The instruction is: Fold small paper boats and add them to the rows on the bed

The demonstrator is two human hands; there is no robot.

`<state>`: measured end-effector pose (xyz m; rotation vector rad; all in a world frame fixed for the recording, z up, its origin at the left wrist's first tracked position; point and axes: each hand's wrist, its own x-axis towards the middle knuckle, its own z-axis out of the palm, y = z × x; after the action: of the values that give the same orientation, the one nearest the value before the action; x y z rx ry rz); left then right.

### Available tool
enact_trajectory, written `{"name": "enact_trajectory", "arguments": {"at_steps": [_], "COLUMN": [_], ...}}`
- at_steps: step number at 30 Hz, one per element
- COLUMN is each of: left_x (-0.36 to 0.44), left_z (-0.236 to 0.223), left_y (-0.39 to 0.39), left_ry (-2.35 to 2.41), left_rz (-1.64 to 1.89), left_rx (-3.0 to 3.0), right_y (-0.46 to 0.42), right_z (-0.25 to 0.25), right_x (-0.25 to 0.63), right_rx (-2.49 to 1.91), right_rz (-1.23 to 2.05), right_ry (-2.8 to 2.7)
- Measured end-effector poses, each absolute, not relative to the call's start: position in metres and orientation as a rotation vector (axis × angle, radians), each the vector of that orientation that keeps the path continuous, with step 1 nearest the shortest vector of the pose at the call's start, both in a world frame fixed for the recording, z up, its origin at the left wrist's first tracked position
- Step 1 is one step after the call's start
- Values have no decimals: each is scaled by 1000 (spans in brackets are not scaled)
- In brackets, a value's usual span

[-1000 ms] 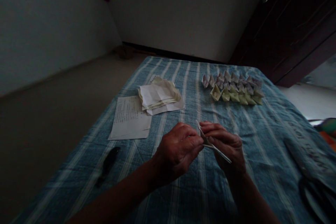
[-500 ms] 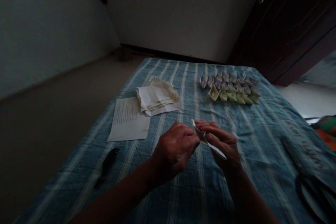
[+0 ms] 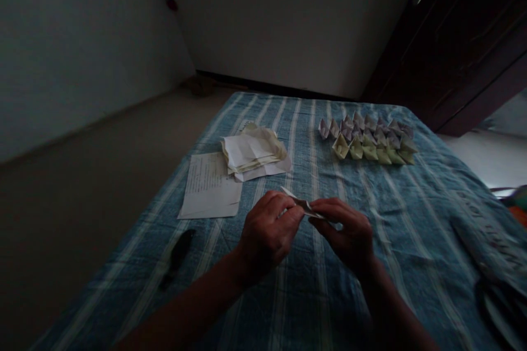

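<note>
A small piece of folded paper [image 3: 303, 205] is held above the cloth between my two hands. My left hand [image 3: 272, 226] pinches its left part, fingers curled with the thumb on top. On the other side my right hand [image 3: 343, 227] grips the right end between thumb and fingers. Much of the paper is hidden by the fingers. Beyond the hands, to the right, several folded paper boats [image 3: 368, 140] stand close together in rows, the front row yellowish and the ones behind pale purple-grey.
A stack of creased paper [image 3: 253, 148] lies left of centre, next to printed sheets [image 3: 212, 189]. A dark, slim object [image 3: 179, 255] rests at the near left. Large black-handled scissors [image 3: 488, 274] lie at the right. Everything is on a blue striped cloth [image 3: 313, 296].
My right hand has shifted its hold; the long white edge that stuck out over it is now mostly out of sight. Both hands moved slightly left with the folded paper.
</note>
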<state>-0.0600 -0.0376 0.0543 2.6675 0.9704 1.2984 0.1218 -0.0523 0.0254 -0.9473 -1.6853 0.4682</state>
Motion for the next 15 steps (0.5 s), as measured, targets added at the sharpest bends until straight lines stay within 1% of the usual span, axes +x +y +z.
{"name": "enact_trajectory", "arguments": {"at_steps": [4, 9, 15], "left_x": [-67, -78, -82], "left_z": [47, 43, 41], "left_y": [-37, -31, -22], "left_ry": [1013, 1116, 1015], "left_rz": [1326, 1360, 1327], "left_rx": [2622, 2440, 2249], "right_y": [-51, -51, -51], "right_z": [21, 14, 12], "right_x": [121, 122, 121], "right_rx": [-937, -966, -1012], "right_rz": [429, 611, 783], "right_ry": [-1678, -1573, -1502]}}
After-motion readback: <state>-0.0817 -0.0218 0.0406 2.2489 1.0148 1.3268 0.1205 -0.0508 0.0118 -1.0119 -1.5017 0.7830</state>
